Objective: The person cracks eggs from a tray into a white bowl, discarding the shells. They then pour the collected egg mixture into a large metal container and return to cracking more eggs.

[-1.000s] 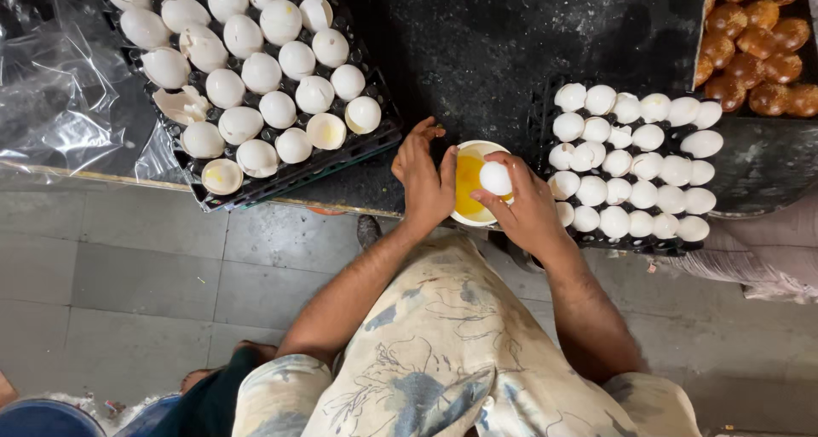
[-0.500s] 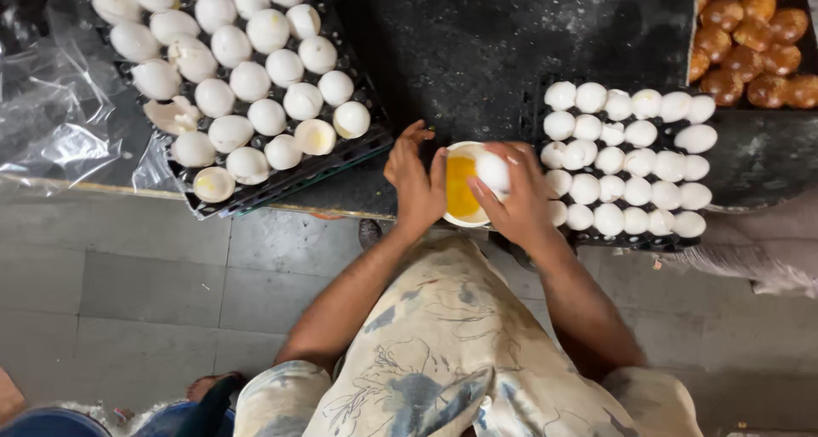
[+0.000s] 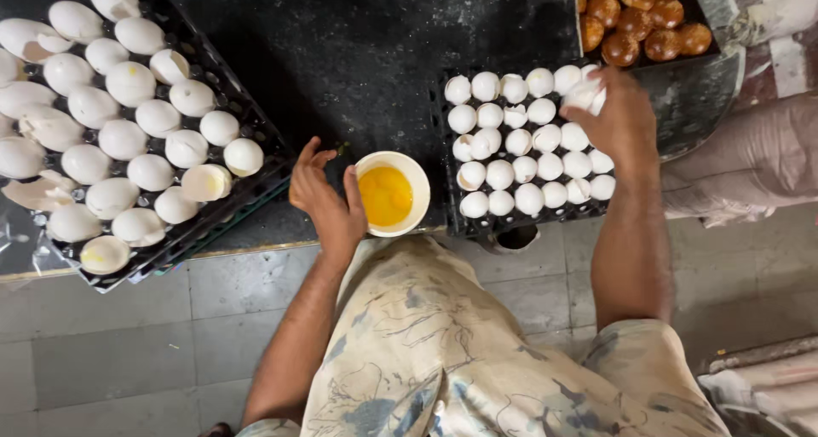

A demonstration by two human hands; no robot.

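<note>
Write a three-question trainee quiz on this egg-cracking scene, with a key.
1. True or false: the right hand is over the tray of whole eggs.
2. What does the white bowl hold? A) yellow liquid egg B) water C) flour
3. Fill in: the tray on the left holds mostly empty ____.

Key:
1. True; its fingers are on a white egg at the tray's far edge.
2. A; the left hand rests open beside the bowl.
3. Shells.
</note>
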